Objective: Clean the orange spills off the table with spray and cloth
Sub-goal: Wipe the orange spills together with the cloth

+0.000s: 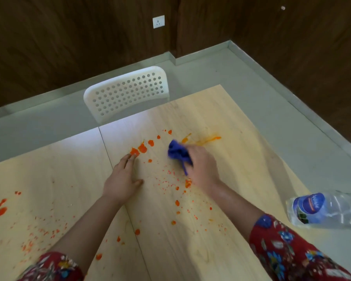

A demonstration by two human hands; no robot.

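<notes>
Orange spills dot the light wooden table [221,250]: thick blobs [142,148] near the middle, a smeared streak [207,140] further back, fine specks toward me and more blobs [1,210] at the left. My right hand [202,167] grips a bunched blue cloth [177,154] and presses it on the table just in front of the streak. My left hand [123,180] lies flat on the table, fingers straight, fingertips touching the thick blobs. A clear plastic bottle [324,209] with a blue label lies on its side at the table's right edge.
A white perforated chair [128,92] is pushed in at the table's far side. Grey floor surrounds the table, with dark wood-panelled walls and a white socket [158,21] behind. A seam [118,179] runs down the table between two boards.
</notes>
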